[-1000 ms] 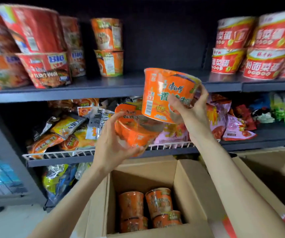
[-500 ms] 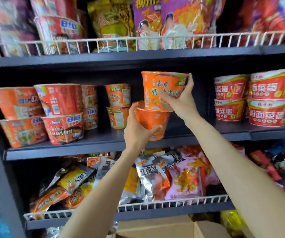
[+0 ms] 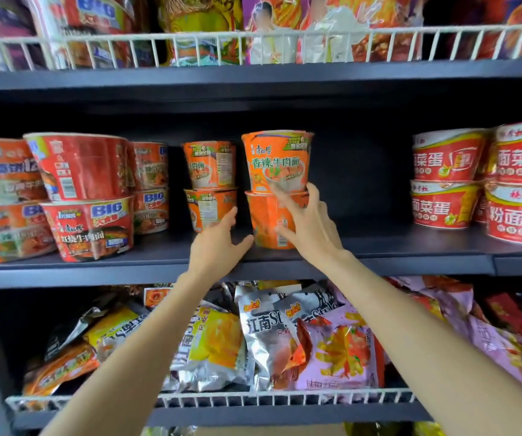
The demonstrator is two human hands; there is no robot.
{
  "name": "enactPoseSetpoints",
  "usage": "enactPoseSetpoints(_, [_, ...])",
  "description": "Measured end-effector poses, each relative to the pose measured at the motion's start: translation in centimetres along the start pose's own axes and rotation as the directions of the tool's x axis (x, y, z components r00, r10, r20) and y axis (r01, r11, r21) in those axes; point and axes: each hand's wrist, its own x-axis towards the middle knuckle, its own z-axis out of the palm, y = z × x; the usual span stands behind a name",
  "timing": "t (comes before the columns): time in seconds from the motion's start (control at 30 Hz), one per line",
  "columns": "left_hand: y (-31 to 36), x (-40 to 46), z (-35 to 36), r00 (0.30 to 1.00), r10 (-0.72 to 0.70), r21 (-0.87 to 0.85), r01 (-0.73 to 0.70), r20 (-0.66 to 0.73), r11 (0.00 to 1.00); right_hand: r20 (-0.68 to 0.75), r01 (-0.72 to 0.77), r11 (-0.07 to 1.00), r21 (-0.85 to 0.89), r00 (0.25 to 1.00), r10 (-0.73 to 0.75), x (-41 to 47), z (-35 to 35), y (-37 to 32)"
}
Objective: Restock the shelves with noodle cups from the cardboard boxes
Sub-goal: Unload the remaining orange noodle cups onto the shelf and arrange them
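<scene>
Two orange noodle cups stand stacked on the middle shelf [image 3: 379, 247]: upper cup [image 3: 277, 160] seated on lower cup [image 3: 269, 225], both upright, long axes vertical, wider lidded ends up, narrower bases down. Upper cup's printed front faces me; lower cup shows a label panel, partly hidden by my fingers. The stack sits just right of an older pair of orange cups [image 3: 210, 184], near but apart as far as I can see. My right hand [image 3: 308, 228] touches the stack with spread, mostly straight fingers, tips at the seam between the two cups; it reads as steadying, not a clamp. My left hand [image 3: 218, 243] is loose and holds nothing, thumb tip close to the lower cup's base; contact uncertain. Judgement: this pair is placed, release nearly complete. A wide bare stretch of shelf runs right toward the red bowl noodles [image 3: 448, 180], so more cups are needed. The boxes are out of view; remaining stock unknown.
</scene>
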Motion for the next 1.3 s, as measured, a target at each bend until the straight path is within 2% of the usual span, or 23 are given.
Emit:
enactPoseSetpoints(0.1, [-2.8,-1.0,0.0,0.989,0.097,0.205,-0.072,-0.112,0.976,0.033,-0.037,0.998,-0.057,0.999,0.039,2.3,1.7,0.2])
enactPoseSetpoints(0.27, [-4.3,-0.7,1.7,0.985,0.141,0.286,-0.106,-0.103,0.952,0.208,-0.115,0.979,-0.17,0.967,0.149,7.2,5.1,0.9])
enactPoseSetpoints(0.4, [-5.0,-0.5,2.0,0.978,0.167,0.3,-0.124,-0.122,0.946,0.335,-0.219,0.975,-0.043,0.916,0.22,9.7,6.2,0.9])
enactPoseSetpoints(0.47, [-5.0,-0.5,2.0,0.977,0.171,0.306,-0.126,-0.124,0.944,0.333,-0.277,0.96,0.029,0.909,0.252,9.2,5.7,0.3])
enactPoseSetpoints(0.53, [-4.8,-0.8,2.0,0.976,0.176,0.288,-0.132,-0.132,0.948,0.223,-0.271,0.959,0.084,0.943,0.247,6.7,4.6,-0.6])
enactPoseSetpoints(0.6, [-4.5,-1.1,1.5,0.962,0.203,0.199,-0.166,-0.183,0.966,0.025,-0.177,0.975,0.137,0.984,0.175,2.6,3.1,-2.0])
enactPoseSetpoints(0.7, [-4.2,-2.5,0.7,0.877,0.316,0.032,-0.327,-0.362,0.944,-0.206,-0.038,0.976,0.216,0.975,0.083,-4.9,1.6,-3.6])
enactPoseSetpoints(0.77, [-4.0,-5.0,0.8,0.805,0.374,-0.001,-0.422,-0.461,0.907,-0.279,0.007,0.954,0.298,0.957,0.081,-9.8,1.2,-4.4])
enactPoseSetpoints(0.83, [-3.3,-9.2,1.3,0.774,0.41,-0.048,-0.491,-0.482,0.87,-0.268,0.028,0.947,0.321,0.961,0.062,-14.4,1.2,-4.8])
enactPoseSetpoints(0.87, [-2.9,-11.7,1.6,0.781,0.42,-0.087,-0.511,-0.462,0.855,-0.24,0.022,0.953,0.301,0.969,0.053,-16.6,1.6,-4.8])
enactPoseSetpoints(0.93, [-2.6,-16.7,2.3,0.843,0.415,-0.205,-0.498,-0.342,0.843,-0.121,-0.028,0.975,0.222,0.991,0.056,-21.0,3.2,-4.5])
enactPoseSetpoints(1.0, [-2.8,-21.3,3.9,0.938,0.318,-0.332,-0.346,-0.138,0.878,0.083,-0.099,0.984,0.151,0.993,0.087,-25.2,5.2,-4.2])
enactPoseSetpoints(1.03, [-3.1,-23.4,5.0,0.968,0.251,-0.361,-0.242,-0.023,0.9,0.22,-0.152,0.98,0.132,0.968,0.12,-27.1,6.2,-4.1])
enactPoseSetpoints(1.1, [-3.4,-27.2,7.5,0.971,0.173,-0.335,-0.11,0.162,0.936,0.516,-0.315,0.938,0.147,0.833,0.199,-30.0,8.1,-4.0])
enactPoseSetpoints(1.17, [-3.5,-29.8,9.9,0.933,0.156,-0.244,-0.077,0.323,0.967,0.705,-0.398,0.916,0.045,0.662,0.253,-32.0,10.2,-3.6])
enactPoseSetpoints(1.23, [-3.9,-31.4,12.0,0.872,0.116,-0.133,-0.059,0.475,0.989,0.8,-0.321,0.939,-0.123,0.528,0.285,-33.4,12.0,-3.0])
enactPoseSetpoints(1.3, [-4.7,-32.3,13.7,0.802,0.062,-0.002,-0.075,0.594,0.997,0.844,-0.261,0.941,-0.214,0.436,0.312,-34.2,13.6,-2.3])
